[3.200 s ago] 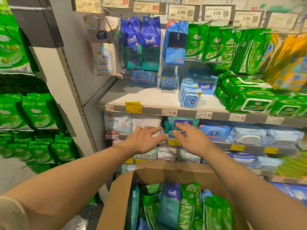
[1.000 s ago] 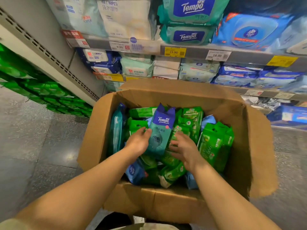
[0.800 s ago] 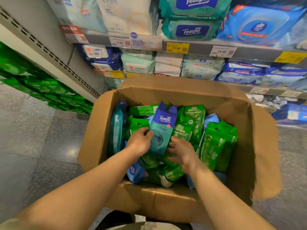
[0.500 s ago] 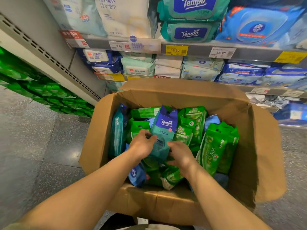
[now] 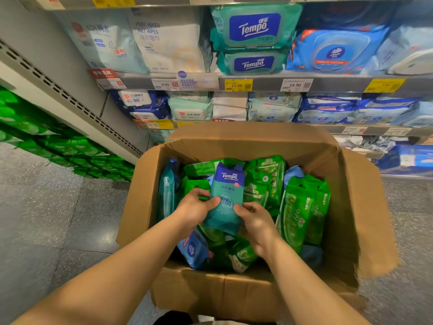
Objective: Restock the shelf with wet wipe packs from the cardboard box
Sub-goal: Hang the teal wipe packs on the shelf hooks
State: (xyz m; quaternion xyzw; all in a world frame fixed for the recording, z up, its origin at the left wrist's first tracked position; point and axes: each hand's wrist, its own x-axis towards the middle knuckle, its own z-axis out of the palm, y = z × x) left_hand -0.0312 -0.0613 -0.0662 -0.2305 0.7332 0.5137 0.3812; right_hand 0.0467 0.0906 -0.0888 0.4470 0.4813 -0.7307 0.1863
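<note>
Item in hand: one teal Tempo wet wipe pack (image 5: 226, 198), centre of the frame, upright, its lower half raised just above the other packs. Your left hand (image 5: 195, 210) grips its left edge, thumb across the front face; your right hand (image 5: 256, 222) pinches its lower right corner. Both hands are closed on this one pack; neither holds anything else.

Source: cardboard box (image 5: 365, 207), lower centre, flaps open. Contents, as far as they show:
- green wipe packs (image 5: 302, 212), several, standing at centre right;
- more green packs (image 5: 266, 177) behind the held one, toward the far wall;
- a second teal Tempo pack (image 5: 167, 188), on edge against the left wall;
- a small blue pack (image 5: 193, 249), lying low, below your left hand.
The box reads as still well filled.

Destination: shelf (image 5: 264, 84), across the upper frame, with price tags along its front edge. Large Tempo packs (image 5: 255, 31) sit at top centre, white pure water wipes (image 5: 168, 45) to their left, blue lidded packs (image 5: 332, 52) to their right. Lower rows are also stocked.

Status, by judgement: restocking is at an early or middle stage. This pack is lifted but not yet shelved, and most of the box is left to place. The slot meant for this small teal pack is not identifiable among the shelves in frame.
</note>
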